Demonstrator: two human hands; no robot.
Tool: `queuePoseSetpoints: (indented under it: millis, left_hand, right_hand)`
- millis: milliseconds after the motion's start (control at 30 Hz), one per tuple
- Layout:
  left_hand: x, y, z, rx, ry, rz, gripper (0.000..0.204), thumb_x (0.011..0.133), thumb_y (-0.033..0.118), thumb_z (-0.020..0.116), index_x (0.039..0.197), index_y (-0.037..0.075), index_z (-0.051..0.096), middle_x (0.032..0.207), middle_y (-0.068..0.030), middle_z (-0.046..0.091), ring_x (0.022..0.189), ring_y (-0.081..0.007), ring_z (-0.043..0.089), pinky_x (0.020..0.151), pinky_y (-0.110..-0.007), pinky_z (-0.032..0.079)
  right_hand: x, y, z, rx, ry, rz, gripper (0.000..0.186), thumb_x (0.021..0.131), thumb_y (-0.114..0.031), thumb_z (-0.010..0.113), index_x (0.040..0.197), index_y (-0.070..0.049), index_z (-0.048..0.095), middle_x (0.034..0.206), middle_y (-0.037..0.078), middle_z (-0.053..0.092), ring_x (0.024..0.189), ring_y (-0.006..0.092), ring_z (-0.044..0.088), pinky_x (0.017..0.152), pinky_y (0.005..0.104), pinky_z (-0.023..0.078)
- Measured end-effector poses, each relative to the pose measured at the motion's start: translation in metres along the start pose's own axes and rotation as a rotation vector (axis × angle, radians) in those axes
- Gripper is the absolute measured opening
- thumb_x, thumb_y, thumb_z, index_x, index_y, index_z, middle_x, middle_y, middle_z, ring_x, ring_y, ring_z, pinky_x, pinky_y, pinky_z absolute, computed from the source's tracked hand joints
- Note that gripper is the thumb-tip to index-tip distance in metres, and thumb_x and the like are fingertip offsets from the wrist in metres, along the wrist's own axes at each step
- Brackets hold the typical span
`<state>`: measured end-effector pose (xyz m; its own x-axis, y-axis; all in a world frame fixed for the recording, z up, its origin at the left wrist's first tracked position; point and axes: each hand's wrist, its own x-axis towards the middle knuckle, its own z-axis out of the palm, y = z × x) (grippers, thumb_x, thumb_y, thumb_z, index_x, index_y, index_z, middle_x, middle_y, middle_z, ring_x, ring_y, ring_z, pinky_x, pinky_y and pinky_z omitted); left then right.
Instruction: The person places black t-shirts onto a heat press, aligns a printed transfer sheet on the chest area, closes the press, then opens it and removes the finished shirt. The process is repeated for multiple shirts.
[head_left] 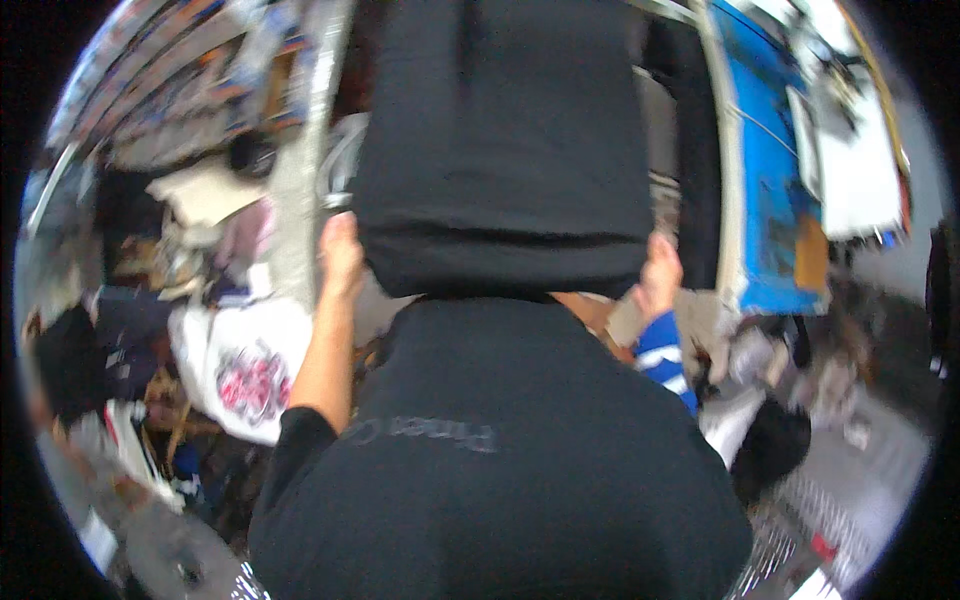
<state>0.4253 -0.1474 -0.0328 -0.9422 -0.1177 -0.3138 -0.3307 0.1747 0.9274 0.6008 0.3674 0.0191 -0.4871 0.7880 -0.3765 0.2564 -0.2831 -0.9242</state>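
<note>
In front of me a wide piece of black fabric [510, 130] stretches away from my body, with a crosswise fold near its closer edge. My left hand [342, 250] grips its left side at the near corner, thumb uppermost. At the opposite corner my right hand [660, 272] pinches the right side in the same way. The fingers of both hands are mostly hidden under the cloth. A blue and white striped sleeve [662, 360] covers my right forearm; the left forearm is bare.
A blue-topped table [765, 200] with a white panel stands at the right. Darker cloth [697, 150] lies beside the fabric. At the left, a white bag [200, 345] holds pink and white scraps, below cluttered shelves [180, 90]. Piled textiles [770, 430] sit at the lower right.
</note>
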Motion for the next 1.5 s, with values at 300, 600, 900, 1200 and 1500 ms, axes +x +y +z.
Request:
queuePoseSetpoints:
  millis: [300,600,900,1200,1500]
  left_hand:
    - [-0.013,0.023,0.012,-0.097,0.063,0.060,0.032,0.111,0.029,0.049,0.112,-0.001,0.062,0.103,-0.0053,0.064,0.096,-0.0153,0.058,0.090,-0.031,0.048]
    - [-0.027,0.024,0.027,0.340,0.155,0.011,0.037,0.107,0.035,0.058,0.101,0.000,0.070,0.084,-0.0015,0.066,0.077,-0.0139,0.059,0.074,-0.031,0.049]
    - [0.003,-0.024,0.009,0.459,-0.279,-0.049,0.063,0.108,0.049,0.045,0.140,-0.005,0.054,0.114,-0.0132,0.073,0.099,-0.0264,0.068,0.089,-0.038,0.053]
    - [0.110,0.127,0.075,-0.726,-0.641,-0.484,0.099,0.096,0.079,0.033,0.155,0.000,0.037,0.159,-0.0178,0.042,0.144,-0.0336,0.044,0.118,-0.050,0.037]
    - [0.367,0.148,0.122,-0.689,-0.174,-0.184,0.065,0.099,0.048,0.065,0.139,-0.003,0.057,0.136,-0.0183,0.064,0.119,-0.0355,0.064,0.103,-0.049,0.051]
  right_hand:
    - [-0.003,-0.003,0.011,0.008,0.014,-0.028,0.026,0.106,-0.025,0.061,0.102,-0.001,0.070,0.093,0.000,0.068,0.083,0.0080,0.057,0.077,0.0261,0.047]
    - [0.005,0.011,0.010,0.087,-0.005,0.040,0.025,0.105,-0.024,0.062,0.100,-0.001,0.070,0.094,0.004,0.071,0.082,0.0121,0.063,0.078,0.0281,0.051]
    - [0.024,0.033,0.003,0.222,-0.535,0.413,0.039,0.110,-0.028,0.046,0.131,0.001,0.060,0.125,0.012,0.070,0.109,0.0233,0.069,0.096,0.0391,0.056]
    - [0.108,-0.076,0.119,0.363,-0.724,0.483,0.072,0.106,-0.060,0.038,0.148,-0.003,0.050,0.143,0.014,0.060,0.132,0.0276,0.056,0.112,0.0426,0.045]
    - [0.294,-0.145,0.241,0.062,0.212,0.084,0.047,0.095,-0.036,0.074,0.119,0.004,0.067,0.120,0.020,0.071,0.102,0.0333,0.070,0.087,0.0439,0.056]
